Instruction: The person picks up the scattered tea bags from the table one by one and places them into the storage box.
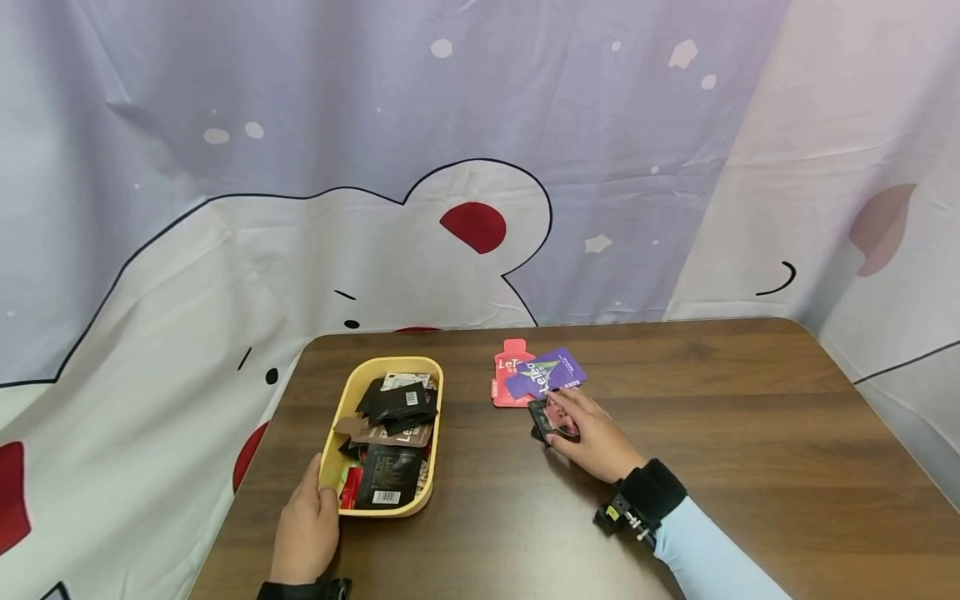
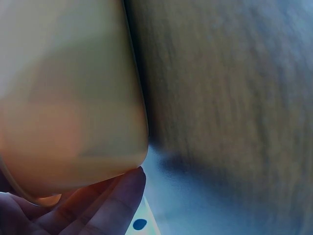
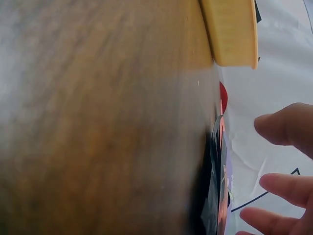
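A dark sachet lies on the brown wooden bench under the fingertips of the right hand, whose fingers are spread and resting on it rather than closed round it. Just beyond it, a purple packet overlaps a red packet; these three lie outside the tray, well apart from it. The yellow tray already holds a heap of dark and brown sachets, which suggests the sorting is mostly done, with three pieces left. The left hand grips the tray's near corner, thumb over the rim. Behind the bench hangs a lilac and white cartoon bear curtain.
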Available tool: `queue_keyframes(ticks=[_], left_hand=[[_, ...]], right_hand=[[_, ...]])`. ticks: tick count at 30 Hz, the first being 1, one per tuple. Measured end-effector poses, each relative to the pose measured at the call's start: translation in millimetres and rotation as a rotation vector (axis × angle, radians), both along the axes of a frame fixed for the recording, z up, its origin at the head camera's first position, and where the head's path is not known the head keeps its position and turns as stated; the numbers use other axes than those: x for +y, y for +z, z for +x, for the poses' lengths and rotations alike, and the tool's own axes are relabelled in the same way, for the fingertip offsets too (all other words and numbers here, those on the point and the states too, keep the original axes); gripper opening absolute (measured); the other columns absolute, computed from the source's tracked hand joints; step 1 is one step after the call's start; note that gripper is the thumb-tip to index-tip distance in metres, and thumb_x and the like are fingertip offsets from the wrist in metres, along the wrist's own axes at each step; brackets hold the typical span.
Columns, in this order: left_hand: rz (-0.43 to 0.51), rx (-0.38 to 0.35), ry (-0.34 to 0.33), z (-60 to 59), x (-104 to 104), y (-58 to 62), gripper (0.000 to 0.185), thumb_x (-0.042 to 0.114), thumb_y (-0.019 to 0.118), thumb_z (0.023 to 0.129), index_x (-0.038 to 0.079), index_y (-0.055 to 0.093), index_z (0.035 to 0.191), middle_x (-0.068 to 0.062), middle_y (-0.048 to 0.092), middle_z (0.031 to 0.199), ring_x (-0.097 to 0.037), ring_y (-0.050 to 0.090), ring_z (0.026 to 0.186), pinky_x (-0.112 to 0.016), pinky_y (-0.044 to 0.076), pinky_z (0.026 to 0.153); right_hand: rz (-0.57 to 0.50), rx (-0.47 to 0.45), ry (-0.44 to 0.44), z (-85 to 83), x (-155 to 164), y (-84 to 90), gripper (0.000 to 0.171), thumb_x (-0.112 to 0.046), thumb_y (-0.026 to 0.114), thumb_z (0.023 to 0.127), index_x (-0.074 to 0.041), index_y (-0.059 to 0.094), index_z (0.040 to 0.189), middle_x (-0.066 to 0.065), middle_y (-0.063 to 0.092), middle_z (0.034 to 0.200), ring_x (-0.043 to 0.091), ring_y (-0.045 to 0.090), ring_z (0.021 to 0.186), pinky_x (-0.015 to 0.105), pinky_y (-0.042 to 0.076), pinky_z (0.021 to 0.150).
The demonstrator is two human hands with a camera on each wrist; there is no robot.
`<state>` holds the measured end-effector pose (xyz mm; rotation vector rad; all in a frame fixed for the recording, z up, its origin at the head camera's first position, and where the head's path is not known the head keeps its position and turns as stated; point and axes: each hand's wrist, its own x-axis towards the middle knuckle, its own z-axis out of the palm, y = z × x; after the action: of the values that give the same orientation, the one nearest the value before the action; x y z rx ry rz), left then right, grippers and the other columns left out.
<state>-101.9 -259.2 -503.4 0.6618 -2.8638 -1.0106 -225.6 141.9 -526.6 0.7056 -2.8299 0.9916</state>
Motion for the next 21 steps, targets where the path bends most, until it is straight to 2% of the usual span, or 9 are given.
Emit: queue_keyframes(ticks=[7,14,21], left_hand=[[0.002,-0.005,-0.007,0.2,-0.4,-0.4,0.058,0.011,0.03,0.104,-0.003,0.019,0.159,-0.038,0.046,0.146,-0.052,0.054,0.127,-0.067,0.047,0.1],[-0.006,0.005,-0.013,0.6,-0.5,0.8,0.058,0.011,0.03,0.103,-0.003,0.02,0.159,-0.038,0.048,0.143,-0.052,0.057,0.123,-0.066,0.049,0.097],[-0.006,0.003,-0.008,0.3,-0.5,0.5,0.058,0.011,0.031,0.103,-0.003,0.02,0.159,-0.038,0.048,0.143,-0.052,0.056,0.124,-0.067,0.048,0.098]], right_hand=[[0.076,-0.063,0.008,-0.3,2.6,1.0,0.072,-0.025,0.077,0.087,-0.006,0.048,0.15,0.023,0.042,0.157,0.047,0.034,0.148,0.068,0.033,0.115],[0.107,-0.017,0.027,-2.9,2.9,-1.6,0.07,-0.021,0.079,0.084,-0.003,0.052,0.147,0.021,0.046,0.154,0.044,0.04,0.145,0.065,0.034,0.115],[0.103,-0.005,0.024,-2.0,2.3,-1.5,0.06,-0.02,0.075,0.088,-0.004,0.057,0.143,0.02,0.048,0.153,0.043,0.042,0.144,0.065,0.035,0.114]])
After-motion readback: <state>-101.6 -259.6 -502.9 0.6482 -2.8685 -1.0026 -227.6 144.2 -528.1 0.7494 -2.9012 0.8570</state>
